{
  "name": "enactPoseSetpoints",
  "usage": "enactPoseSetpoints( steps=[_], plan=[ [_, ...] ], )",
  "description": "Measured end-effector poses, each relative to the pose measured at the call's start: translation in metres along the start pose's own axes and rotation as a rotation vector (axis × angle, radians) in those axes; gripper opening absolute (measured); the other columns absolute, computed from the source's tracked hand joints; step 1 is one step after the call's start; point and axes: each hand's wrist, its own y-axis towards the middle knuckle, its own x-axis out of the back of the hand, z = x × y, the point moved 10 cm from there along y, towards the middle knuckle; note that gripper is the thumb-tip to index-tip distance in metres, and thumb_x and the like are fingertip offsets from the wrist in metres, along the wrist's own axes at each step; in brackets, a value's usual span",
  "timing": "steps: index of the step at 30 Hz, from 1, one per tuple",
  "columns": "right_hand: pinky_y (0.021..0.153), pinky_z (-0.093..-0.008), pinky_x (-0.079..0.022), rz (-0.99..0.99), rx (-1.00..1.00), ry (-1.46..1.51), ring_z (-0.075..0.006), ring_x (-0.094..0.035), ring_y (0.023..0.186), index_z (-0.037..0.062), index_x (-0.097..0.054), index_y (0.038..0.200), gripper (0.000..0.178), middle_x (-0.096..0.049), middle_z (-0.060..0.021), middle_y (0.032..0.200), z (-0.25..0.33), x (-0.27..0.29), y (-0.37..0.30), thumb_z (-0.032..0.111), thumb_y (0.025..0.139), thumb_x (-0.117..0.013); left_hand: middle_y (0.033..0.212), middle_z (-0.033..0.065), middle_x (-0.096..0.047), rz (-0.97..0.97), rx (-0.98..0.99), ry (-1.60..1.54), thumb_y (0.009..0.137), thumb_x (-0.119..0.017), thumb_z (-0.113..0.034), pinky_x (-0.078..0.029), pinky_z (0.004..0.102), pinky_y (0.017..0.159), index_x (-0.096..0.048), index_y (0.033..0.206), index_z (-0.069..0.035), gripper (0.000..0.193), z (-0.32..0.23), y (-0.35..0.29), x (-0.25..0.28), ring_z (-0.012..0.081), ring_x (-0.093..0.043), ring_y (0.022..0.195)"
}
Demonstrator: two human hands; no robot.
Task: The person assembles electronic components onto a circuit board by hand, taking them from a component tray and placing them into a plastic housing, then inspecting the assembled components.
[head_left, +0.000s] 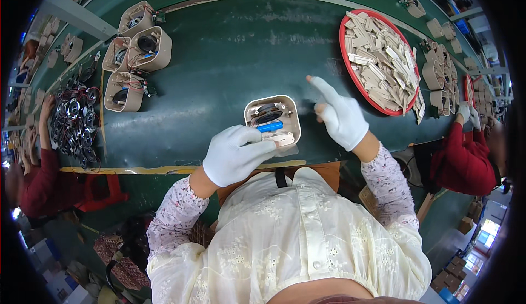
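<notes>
A cream plastic housing [296, 118] with rounded corners stands on the bench in front of me, its open side up. Inside it are a round black speaker [268, 113], a blue cylindrical battery [270, 127] and a pale plastic strip [283, 139] near the close wall. My gloved left hand [233, 153] grips the housing at its near left corner, fingertips by the strip. To the right of the housing, my gloved right hand [342, 118] hovers over the bench with index finger and thumb apart, holding nothing; bare fingertips poke from its glove.
At the right lies a red round tray [347, 57] heaped with pale plastic strips. Several housings with speakers [148, 52] stand at the left, beside a pile of loose speakers with wires [74, 112]. Co-workers in red sit on both sides; a conveyor runs along the far side.
</notes>
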Motion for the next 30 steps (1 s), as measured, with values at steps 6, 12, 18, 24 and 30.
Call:
enactPoseSetpoints(
  steps=[6,12,18,24,30],
  plan=[
    [0.063,-0.0372,-0.054,0.061,0.342,-0.253,-0.0283,-0.067,0.067,0.0108,-0.066,0.121,0.049,-0.067,-0.0092,0.077,0.072,0.009,0.002,0.036,0.082,-0.081,0.092,0.0034,-0.062,-0.053,0.143,-0.069,0.080,-0.080,-0.013,-0.053,0.0346,0.064,-0.077,0.104,-0.018,0.024,0.003,-0.005,-0.002,0.0237,-0.064,0.077],
    [0.071,-0.0390,-0.055,0.203,0.577,-0.199,-0.0270,-0.068,0.086,0.0126,-0.070,0.097,0.016,-0.069,-0.0068,0.093,0.099,-0.030,-0.024,0.022,0.084,-0.072,0.091,0.0027,-0.061,0.006,0.122,0.005,0.079,-0.080,-0.014,-0.053,0.0346,0.065,-0.076,0.102,-0.019,0.024,-0.001,0.004,-0.003,0.0235,-0.064,0.078],
    [0.064,-0.0407,-0.052,0.142,0.489,0.214,-0.0301,-0.064,0.076,0.0104,-0.070,0.089,0.009,-0.068,-0.0070,0.087,0.086,-0.007,-0.029,0.013,0.081,-0.071,0.092,0.0019,-0.061,0.015,0.098,0.034,0.079,-0.081,-0.016,-0.053,0.0355,0.066,-0.075,0.105,-0.021,0.027,0.001,0.003,-0.004,0.0234,-0.064,0.078],
    [0.062,-0.0396,-0.052,0.228,0.573,0.124,-0.0270,-0.064,0.076,0.0099,-0.068,0.089,0.014,-0.067,-0.0070,0.096,0.100,0.015,-0.041,0.019,0.079,-0.071,0.090,0.0018,-0.062,0.075,0.092,0.101,0.078,-0.082,-0.016,-0.052,0.0359,0.065,-0.074,0.103,-0.020,0.026,-0.005,0.010,-0.002,0.0240,-0.064,0.077],
    [0.059,-0.0322,-0.055,0.263,0.611,-0.465,-0.0184,-0.063,0.071,0.0088,-0.063,0.085,0.009,-0.067,-0.0088,0.118,0.104,-0.019,-0.047,0.016,0.079,-0.064,0.090,0.0010,-0.063,0.188,0.079,0.159,0.078,-0.082,-0.019,-0.051,0.0363,0.064,-0.074,0.102,-0.020,0.026,-0.004,0.019,-0.005,0.0239,-0.064,0.075]
  ],
)
